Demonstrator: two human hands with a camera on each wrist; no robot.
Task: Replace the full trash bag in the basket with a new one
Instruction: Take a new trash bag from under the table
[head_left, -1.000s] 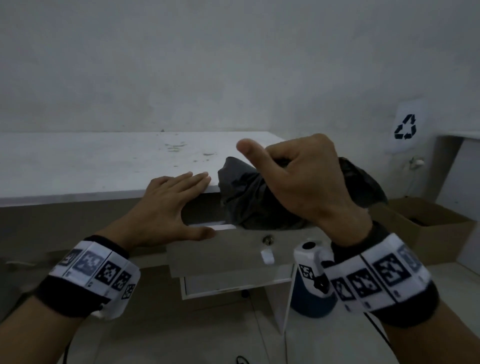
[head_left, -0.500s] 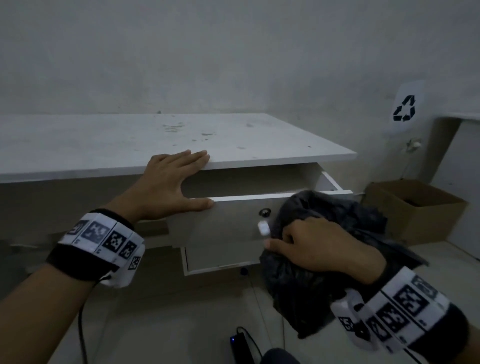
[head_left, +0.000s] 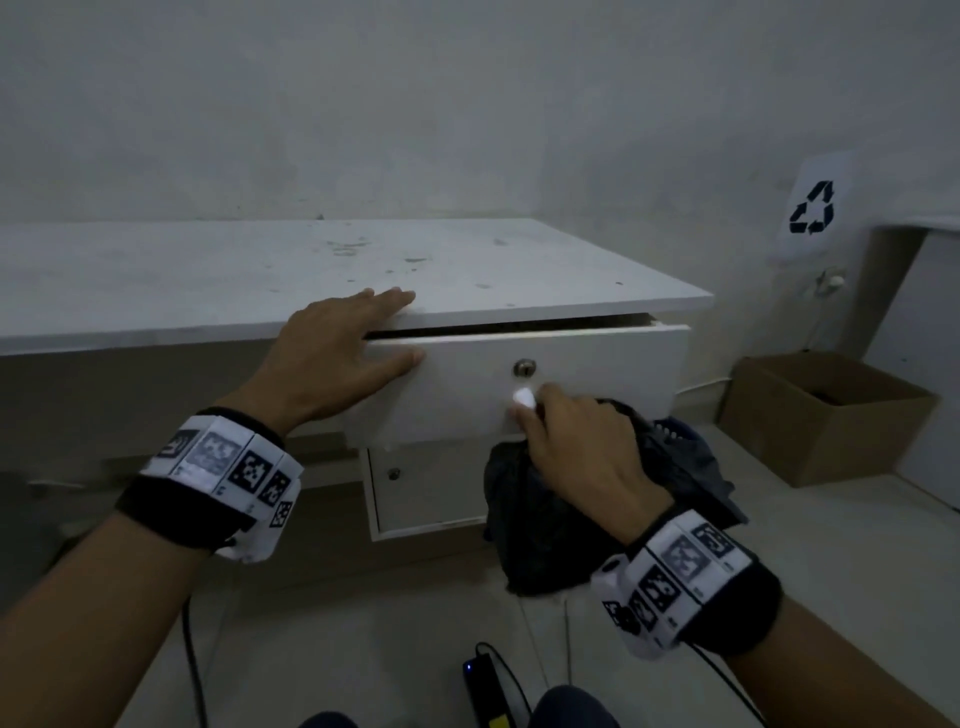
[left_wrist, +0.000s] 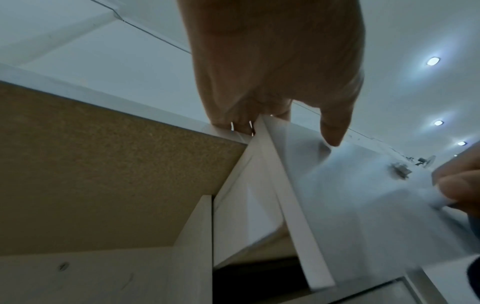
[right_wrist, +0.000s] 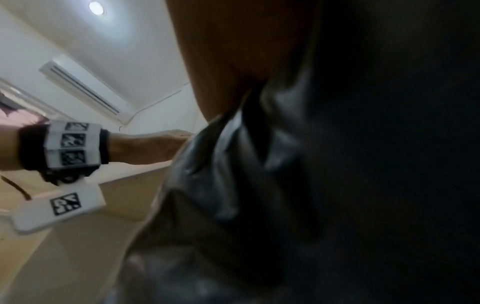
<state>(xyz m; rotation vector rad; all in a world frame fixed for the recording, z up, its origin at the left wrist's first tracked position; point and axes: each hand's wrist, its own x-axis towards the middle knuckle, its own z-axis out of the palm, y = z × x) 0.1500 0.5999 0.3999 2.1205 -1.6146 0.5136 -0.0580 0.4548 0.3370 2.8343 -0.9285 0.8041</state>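
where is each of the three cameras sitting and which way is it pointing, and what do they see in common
Head: on the head, looking forward and down at the desk and nearly shut drawer; both forearms, left hand, right hand gripping the black bag.
Left wrist: under the left hand, looking up past the drawer front to the ceiling; right fingers at the edge.
Right wrist: under the right hand, mostly filled by the bag; left forearm visible.
Shared: head and left wrist both show the drawer and both hands.
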